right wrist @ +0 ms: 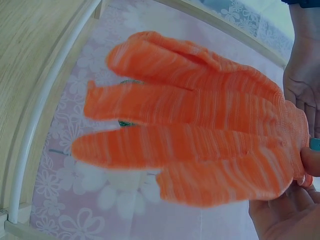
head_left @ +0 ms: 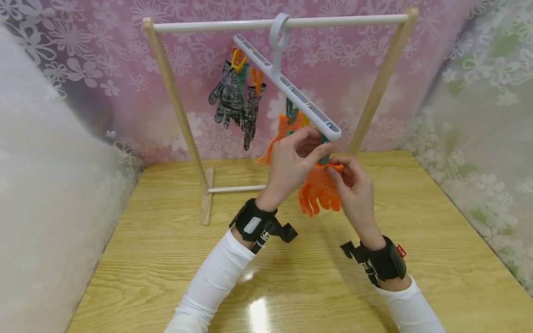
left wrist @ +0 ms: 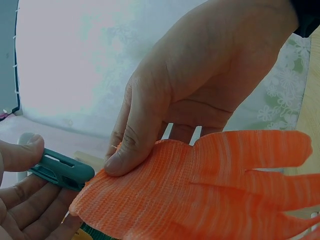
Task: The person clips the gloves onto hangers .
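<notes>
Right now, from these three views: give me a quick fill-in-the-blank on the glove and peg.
1. The right hand pinches the cuff of an ___ glove.
2. The left hand squeezes a ___ peg.
3. The striped gloves hang from ___ pegs.

Missing: orange; green; orange

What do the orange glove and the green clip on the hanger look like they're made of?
Orange glove: knitted yarn, probably cotton or a blend, matte; fine ribbed stitches and paler streaks show. Green clip: looks like moulded plastic, smooth with a slight sheen and slotted sides.
</notes>
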Tool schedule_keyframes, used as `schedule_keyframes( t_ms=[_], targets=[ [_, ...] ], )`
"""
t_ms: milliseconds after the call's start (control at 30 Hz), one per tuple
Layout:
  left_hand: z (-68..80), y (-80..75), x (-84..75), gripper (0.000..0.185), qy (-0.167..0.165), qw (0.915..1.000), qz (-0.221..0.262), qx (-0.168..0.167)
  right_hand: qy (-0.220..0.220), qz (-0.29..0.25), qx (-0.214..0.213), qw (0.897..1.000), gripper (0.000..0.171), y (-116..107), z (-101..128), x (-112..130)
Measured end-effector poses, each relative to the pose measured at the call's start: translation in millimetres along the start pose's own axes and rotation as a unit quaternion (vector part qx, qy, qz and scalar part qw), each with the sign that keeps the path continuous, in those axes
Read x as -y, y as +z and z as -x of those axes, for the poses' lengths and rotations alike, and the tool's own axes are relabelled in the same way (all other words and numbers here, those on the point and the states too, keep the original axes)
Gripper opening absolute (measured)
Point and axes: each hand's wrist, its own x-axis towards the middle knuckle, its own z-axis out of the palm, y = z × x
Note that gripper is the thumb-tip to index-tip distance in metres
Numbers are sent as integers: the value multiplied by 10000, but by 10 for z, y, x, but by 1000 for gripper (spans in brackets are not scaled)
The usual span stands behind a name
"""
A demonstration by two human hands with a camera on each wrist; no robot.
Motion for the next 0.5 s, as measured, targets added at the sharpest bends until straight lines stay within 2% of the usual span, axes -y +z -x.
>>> schedule_keyframes(
  t_ms=[500],
  targets=[
    [-36, -30, 3, 18, -165, 9998, -70, 5, 188, -30, -134, 9997, 16, 37, -40, 21]
  ],
)
